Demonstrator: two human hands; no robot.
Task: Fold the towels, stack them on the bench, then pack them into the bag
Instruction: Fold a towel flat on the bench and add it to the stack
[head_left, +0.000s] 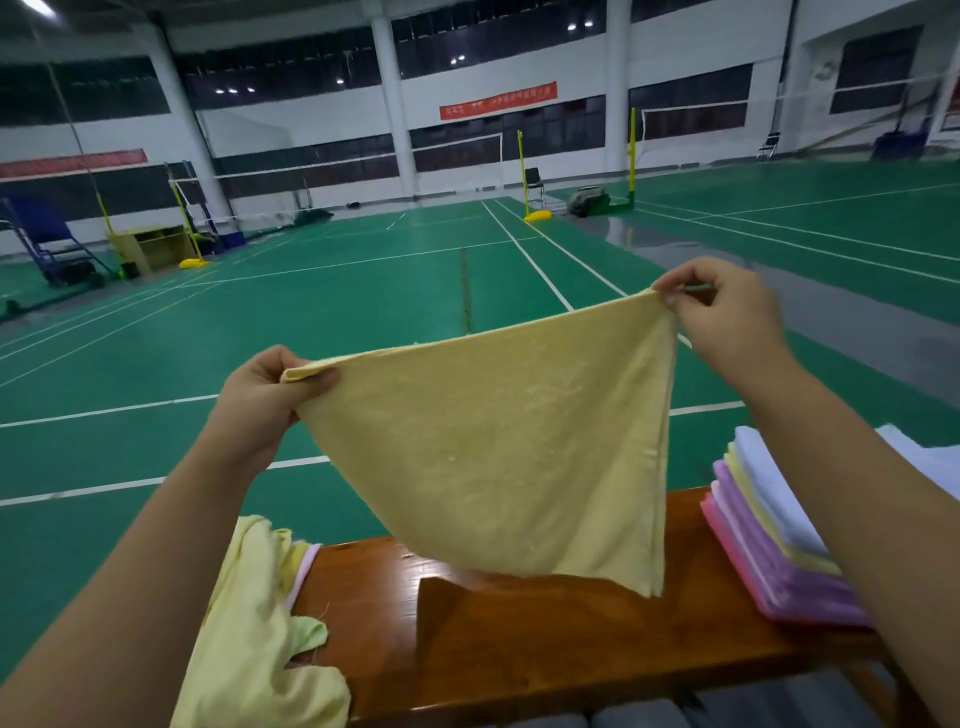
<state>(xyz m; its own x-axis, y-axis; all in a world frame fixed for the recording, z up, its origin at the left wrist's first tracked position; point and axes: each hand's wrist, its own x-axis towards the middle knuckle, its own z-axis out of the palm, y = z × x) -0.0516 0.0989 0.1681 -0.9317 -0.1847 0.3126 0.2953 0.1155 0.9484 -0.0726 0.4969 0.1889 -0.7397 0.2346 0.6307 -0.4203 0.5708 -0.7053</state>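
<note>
A yellow towel (498, 447) hangs folded in the air above the wooden bench (519, 634). My left hand (265, 400) pinches its left top corner, and my right hand (727, 317) pinches its right top corner, higher up. The towel's lower tip hangs just over the bench top. A stack of folded towels (769, 540) in pink, purple, yellow and white lies on the bench at the right, partly behind my right forearm. Loose pale yellow towels (254, 639) lie heaped at the bench's left end. No bag can be made out.
The bench stands at the edge of a green badminton court (363, 322) with white lines. Yellow net posts (522, 176), a chair (534, 183) and a blue umpire stand (47, 244) are far off. White cloth (930, 457) shows at the right edge.
</note>
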